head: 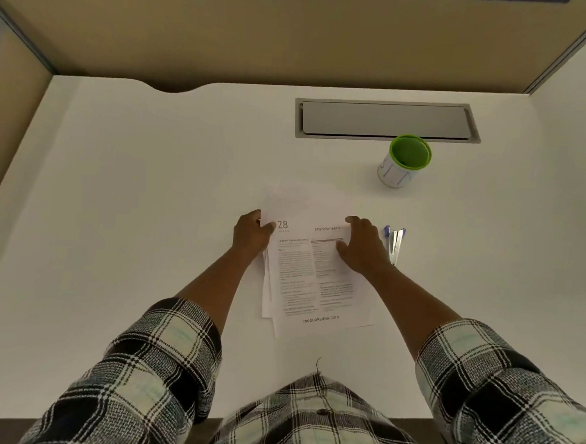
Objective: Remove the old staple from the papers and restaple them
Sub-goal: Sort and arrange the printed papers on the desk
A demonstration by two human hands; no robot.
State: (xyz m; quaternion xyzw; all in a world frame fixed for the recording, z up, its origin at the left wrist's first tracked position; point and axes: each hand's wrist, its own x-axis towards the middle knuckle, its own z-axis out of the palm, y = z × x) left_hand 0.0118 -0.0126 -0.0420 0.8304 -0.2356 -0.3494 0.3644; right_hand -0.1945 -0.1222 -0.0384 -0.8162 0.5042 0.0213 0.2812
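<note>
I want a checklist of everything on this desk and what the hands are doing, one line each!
Surface: white desk, bare over most of its area.
Job's things: papers in a loose stack, lower sheets fanned out at the left edge; stapler lying just right of them. Whether an old staple is in or out is too small to tell.
Clutter: green-rimmed cup standing upright, farther back on the right.
Hands: left hand grips the papers' top-left edge; right hand rests on their upper right part.
Cables: nothing seen; a grey cable hatch is closed.
Surroundings: tan partition walls around the desk; plaid sleeves.
</note>
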